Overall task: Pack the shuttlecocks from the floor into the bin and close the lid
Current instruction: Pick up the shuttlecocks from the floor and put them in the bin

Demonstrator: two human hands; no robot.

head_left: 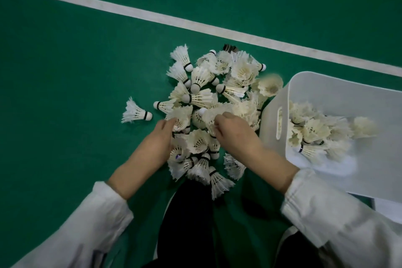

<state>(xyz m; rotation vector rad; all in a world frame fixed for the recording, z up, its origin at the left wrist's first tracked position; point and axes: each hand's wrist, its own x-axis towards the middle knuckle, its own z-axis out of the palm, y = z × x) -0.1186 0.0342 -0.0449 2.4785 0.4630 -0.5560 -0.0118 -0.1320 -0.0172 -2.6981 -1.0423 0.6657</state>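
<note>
A heap of white feather shuttlecocks (208, 85) lies on the green court floor. One shuttlecock (136, 113) lies apart at the left. My left hand (156, 143) reaches into the heap's near side, its fingers curled round a shuttlecock (180, 118). My right hand (232, 132) grips another shuttlecock (212, 117) near the middle of the heap. The white plastic bin (339, 91) stands open at the right, right next to the heap, with several shuttlecocks (315, 135) inside. No lid is seen for certain.
A white court line (152, 15) runs diagonally across the floor beyond the heap. My dark trouser legs (187, 224) are at the bottom, close to the nearest shuttlecocks. A pale flat edge (387, 206) shows under the bin at the lower right.
</note>
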